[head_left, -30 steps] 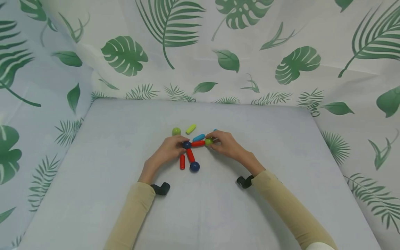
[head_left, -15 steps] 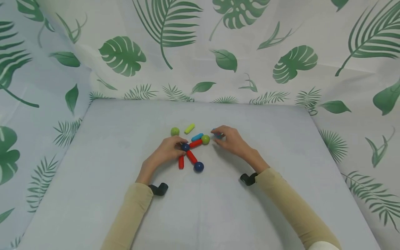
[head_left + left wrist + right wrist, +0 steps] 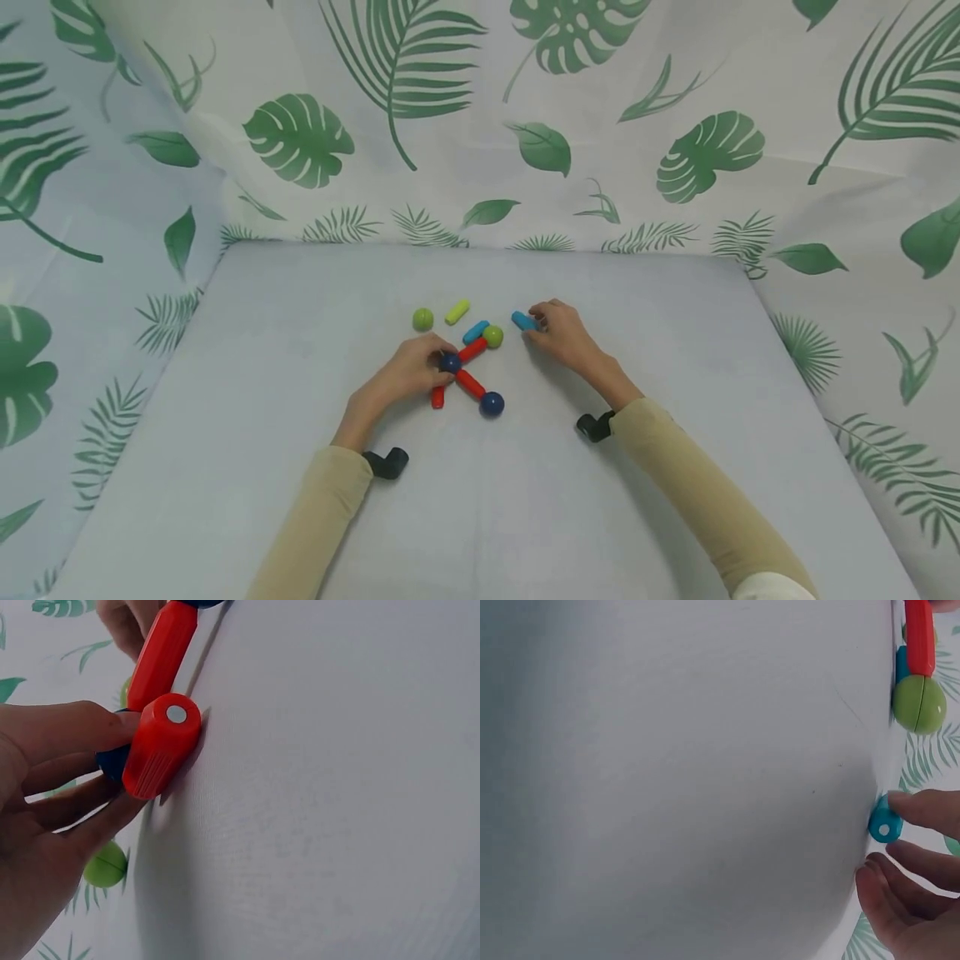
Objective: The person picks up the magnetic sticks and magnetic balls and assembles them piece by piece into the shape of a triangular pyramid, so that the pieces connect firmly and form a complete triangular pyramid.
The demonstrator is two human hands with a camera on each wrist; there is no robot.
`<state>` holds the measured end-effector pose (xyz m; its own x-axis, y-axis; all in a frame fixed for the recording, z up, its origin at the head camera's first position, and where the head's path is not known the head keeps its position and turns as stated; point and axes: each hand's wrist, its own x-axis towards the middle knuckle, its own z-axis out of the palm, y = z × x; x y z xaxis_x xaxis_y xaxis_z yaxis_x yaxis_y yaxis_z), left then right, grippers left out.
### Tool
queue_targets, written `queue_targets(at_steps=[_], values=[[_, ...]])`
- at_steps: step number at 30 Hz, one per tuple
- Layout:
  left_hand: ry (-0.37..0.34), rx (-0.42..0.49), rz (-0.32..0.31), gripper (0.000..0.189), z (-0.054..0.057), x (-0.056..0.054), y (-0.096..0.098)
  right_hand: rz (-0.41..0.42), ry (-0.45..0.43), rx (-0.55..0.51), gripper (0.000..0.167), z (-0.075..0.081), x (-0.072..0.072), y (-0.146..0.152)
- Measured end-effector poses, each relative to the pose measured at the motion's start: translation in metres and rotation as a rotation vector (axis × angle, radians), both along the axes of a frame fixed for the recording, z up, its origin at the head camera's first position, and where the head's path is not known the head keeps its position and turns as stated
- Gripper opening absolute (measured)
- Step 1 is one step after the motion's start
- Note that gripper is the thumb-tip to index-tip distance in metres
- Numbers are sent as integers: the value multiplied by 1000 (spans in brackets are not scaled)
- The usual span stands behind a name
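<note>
My left hand (image 3: 408, 368) pinches a dark blue ball (image 3: 450, 362) between thumb and fingers. From it one red magnetic rod (image 3: 473, 349) runs to a green ball (image 3: 492, 336), and a second red rod (image 3: 471, 384) reaches another dark blue ball (image 3: 492, 404). A third red rod (image 3: 438, 397) lies just below the left fingers; its far end is hidden, so I cannot tell if it touches the ball. To the right, my right hand (image 3: 564, 335) holds a light blue rod (image 3: 886, 820) by thumb and forefinger, its pale end disc showing in the right wrist view.
Another light blue rod (image 3: 476, 332) lies against the joined green ball. Further back are a loose green ball (image 3: 423, 319) and a yellow-green rod (image 3: 457, 312). A leaf-printed cloth (image 3: 465, 150) rises behind the white table (image 3: 480, 517).
My right hand has let go of the joined green ball and moved right to the light blue rod. In my left hand the joined piece has turned, swinging its lower blue ball rightward.
</note>
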<state>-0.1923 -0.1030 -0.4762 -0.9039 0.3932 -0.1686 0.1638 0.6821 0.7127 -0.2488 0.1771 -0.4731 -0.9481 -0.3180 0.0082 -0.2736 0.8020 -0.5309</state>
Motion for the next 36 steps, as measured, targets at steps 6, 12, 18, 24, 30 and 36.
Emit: queue_targets(at_steps=[6, 12, 18, 24, 30, 36], values=[[29, -20, 7, 45, -1, 4, 3, 9, -5, -6, 31, -2, -3, -1], [61, 1, 63, 41, -3, 10, 9, 21, 29, -5, 27, -2, 2, 2], [93, 19, 108, 39, -1, 16, 13, 52, 39, -18, 27, 1, 10, 2], [78, 24, 166, 38, 2, 18, 18, 90, 15, -13, 27, 5, 16, -4], [69, 23, 194, 40, 0, 20, 26, 133, -4, -13, 28, 6, 18, -13], [84, 16, 214, 40, 0, 21, 33, 126, -11, -23, 29, 8, 21, -17]])
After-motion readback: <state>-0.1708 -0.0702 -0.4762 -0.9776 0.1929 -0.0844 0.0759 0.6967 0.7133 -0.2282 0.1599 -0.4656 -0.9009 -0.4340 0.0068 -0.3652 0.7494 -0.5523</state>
